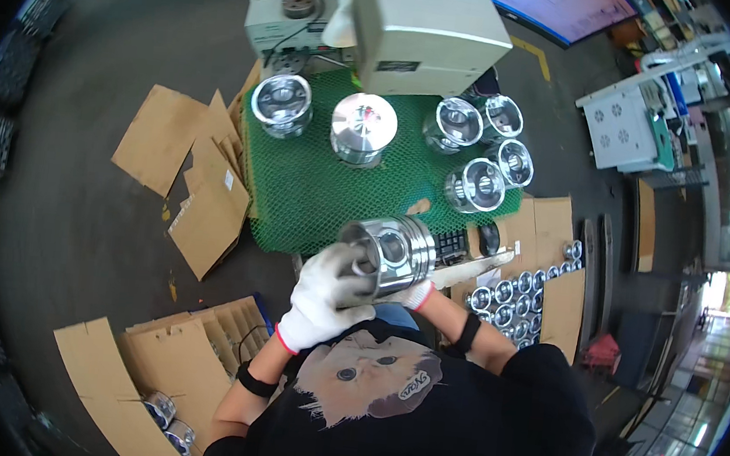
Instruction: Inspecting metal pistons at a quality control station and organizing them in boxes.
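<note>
Close to my body I hold a shiny metal piston (416, 249) on its side, its grooved end toward the right and its open end toward the left. My left hand (321, 299), in a white glove, is closed at the open end, with its fingers slightly blurred at the rim. The piston covers most of my right hand (418, 296); only the white glove cuff and wrist show, and the hand supports the piston from below. Beyond it, a piston (364, 127) stands crown up on the green mesh mat (324, 198). Another piston (282, 101) stands open end up at its left.
Several more pistons (476, 186) stand on the mat's right side. A beige machine (436, 33) rises at the back. A keyboard (450, 247) and black mouse (489, 238) lie near the right edge. Cardboard boxes flank me: one with pistons (504, 315), one with dividers (237, 326).
</note>
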Motion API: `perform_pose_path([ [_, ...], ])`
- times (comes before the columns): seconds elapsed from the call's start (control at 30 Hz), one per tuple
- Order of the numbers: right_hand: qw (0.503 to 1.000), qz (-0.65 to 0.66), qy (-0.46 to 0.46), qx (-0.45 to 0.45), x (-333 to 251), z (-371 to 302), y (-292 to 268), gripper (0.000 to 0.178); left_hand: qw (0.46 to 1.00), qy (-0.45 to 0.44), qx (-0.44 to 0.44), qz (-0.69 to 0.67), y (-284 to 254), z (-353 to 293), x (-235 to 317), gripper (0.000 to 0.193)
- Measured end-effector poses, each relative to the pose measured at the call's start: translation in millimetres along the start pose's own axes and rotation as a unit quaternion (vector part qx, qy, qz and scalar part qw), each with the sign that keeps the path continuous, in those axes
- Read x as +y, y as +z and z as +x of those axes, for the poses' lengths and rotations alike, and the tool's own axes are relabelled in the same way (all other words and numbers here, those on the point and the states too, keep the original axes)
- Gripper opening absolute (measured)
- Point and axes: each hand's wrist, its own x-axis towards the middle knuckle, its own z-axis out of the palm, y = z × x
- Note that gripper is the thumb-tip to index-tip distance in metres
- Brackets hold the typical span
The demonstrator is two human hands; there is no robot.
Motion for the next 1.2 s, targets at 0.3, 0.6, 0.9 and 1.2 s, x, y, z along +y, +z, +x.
perform_pose_path([
  [0.3, 0.456, 0.719, 0.444, 0.280, 125.0, -164.3, -10.5, 0.019, 0.788, -0.409, 0.100, -0.449, 54.0, 111.0, -179.7, 0.064],
  [0.6, 0.603, 0.606, 0.457, 0.248, 81.2, -41.5, -49.2, 0.033, 0.808, -0.354, 0.189, -0.431, 67.9, 64.6, -151.1, 0.065],
  [0.9, 0.728, 0.574, 0.270, 0.259, 95.6, 139.7, -65.1, 0.053, 0.648, -0.503, 0.273, -0.503, 27.5, -122.3, -68.3, 0.102],
  [1.2, 0.803, 0.471, 0.261, 0.256, 106.3, 193.8, -51.5, 0.040, 0.616, -0.599, 0.413, -0.301, 9.2, -305.8, -57.0, 0.075],
])
